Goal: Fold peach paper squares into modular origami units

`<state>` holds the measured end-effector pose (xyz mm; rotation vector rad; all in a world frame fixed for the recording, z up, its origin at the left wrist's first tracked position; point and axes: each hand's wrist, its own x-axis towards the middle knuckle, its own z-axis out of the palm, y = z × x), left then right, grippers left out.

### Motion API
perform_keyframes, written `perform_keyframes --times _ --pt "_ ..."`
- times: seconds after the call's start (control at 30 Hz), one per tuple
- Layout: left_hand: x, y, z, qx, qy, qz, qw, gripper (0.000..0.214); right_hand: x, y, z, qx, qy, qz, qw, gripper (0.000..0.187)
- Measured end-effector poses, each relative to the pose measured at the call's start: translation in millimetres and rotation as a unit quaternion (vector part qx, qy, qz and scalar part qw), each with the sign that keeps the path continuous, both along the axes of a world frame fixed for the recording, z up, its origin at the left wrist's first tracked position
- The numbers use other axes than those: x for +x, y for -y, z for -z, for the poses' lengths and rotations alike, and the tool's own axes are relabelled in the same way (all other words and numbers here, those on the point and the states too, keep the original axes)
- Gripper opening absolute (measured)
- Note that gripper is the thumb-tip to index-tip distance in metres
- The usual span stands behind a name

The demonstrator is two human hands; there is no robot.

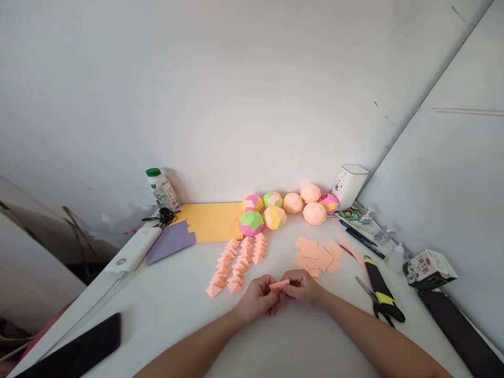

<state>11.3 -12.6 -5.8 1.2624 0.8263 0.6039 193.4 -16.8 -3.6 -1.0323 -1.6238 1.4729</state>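
Observation:
Between both hands I hold a small peach paper piece, which looks folded. My left hand pinches its left end, and my right hand pinches the right end. Just beyond my right hand lies a loose pile of flat peach paper pieces. Past my left hand, folded peach paper units are nested in three rows. Several faceted paper balls in peach, yellow, green and pink stand against the wall.
Yellow paper and purple paper lie back left, near a bottle and a power strip. At right are scissors, a utility knife, pens and a small box. A dark phone lies front left.

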Motion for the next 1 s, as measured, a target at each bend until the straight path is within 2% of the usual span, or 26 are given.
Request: perform_keyframes --times 0.23,0.37,0.57,0.73,0.9,1.0 --pt "1 -2 2.0 -0.011 0.015 -0.021 1.0 0.018 2 -3 5.8 -0.055 -0.044 0.072 0.995 0.013" --pt "0 -3 -1.2 -0.026 0.078 -0.049 0.995 0.025 3 -5 5.7 -0.067 -0.06 0.095 0.991 0.014" --pt "1 -4 -0.2 -0.029 0.106 -0.09 0.99 0.039 -2 -1 -2.3 -0.06 -0.013 0.064 0.996 0.012" --pt "1 -7 5.6 -0.04 0.133 -0.106 0.985 0.039 -3 0 -5.6 -0.051 0.004 0.055 0.997 0.016" --pt "0 -8 7.1 -0.044 0.141 -0.116 0.982 0.034 0 1 -0.1 -0.048 -0.049 0.066 0.995 0.017" --pt "0 -9 7.3 -0.045 0.142 -0.117 0.982 0.032 1 3 5.4 -0.009 -0.093 0.076 0.993 0.004"
